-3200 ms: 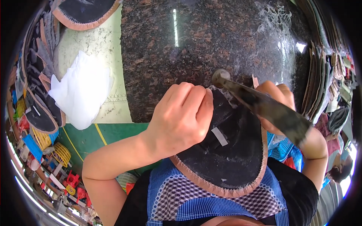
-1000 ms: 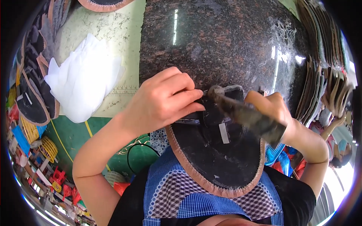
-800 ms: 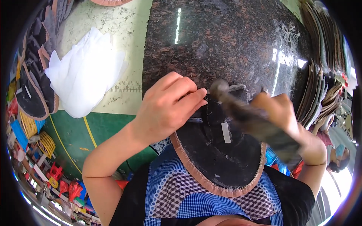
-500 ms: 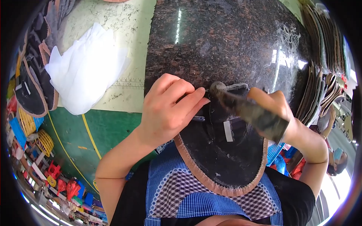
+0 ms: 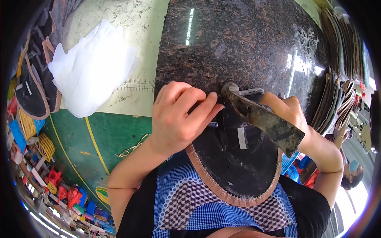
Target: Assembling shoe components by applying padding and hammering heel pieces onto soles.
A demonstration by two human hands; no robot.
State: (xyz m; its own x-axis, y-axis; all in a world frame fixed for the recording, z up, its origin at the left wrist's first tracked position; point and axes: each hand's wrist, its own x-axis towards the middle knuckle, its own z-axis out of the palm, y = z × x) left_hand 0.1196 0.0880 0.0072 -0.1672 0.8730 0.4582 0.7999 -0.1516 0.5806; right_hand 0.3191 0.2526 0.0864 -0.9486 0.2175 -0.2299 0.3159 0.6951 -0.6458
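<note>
A black shoe upper (image 5: 222, 166) with a tan zigzag-stitched border and a small white label lies over the near edge of the dark stone slab (image 5: 230, 35), its rounded end toward my body. My left hand (image 5: 180, 117) is closed, its thumb and forefinger pinching the upper's far left part. In my right hand (image 5: 287, 109) is a worn metal hammer (image 5: 270, 125), its round face down at the upper's far edge and its broad flared end toward me. The hammer head hides much of my right fingers and the handle. A grey folded strip (image 5: 252, 92) shows beside the hammer's face.
White sheets (image 5: 93, 67) lie piled on a pale board with a printed ruler, left of the slab. A green mat (image 5: 71, 139) is nearer me. Finished-looking black pieces (image 5: 31, 91) stand far left. Stacked flat pieces (image 5: 343, 43) line the right. Another person (image 5: 351, 174) is at the right edge.
The hammer, blurred before, is now sharp, with its face slightly higher in the picture. My left hand keeps its pinch. A pale cord has come into view on the green mat.
</note>
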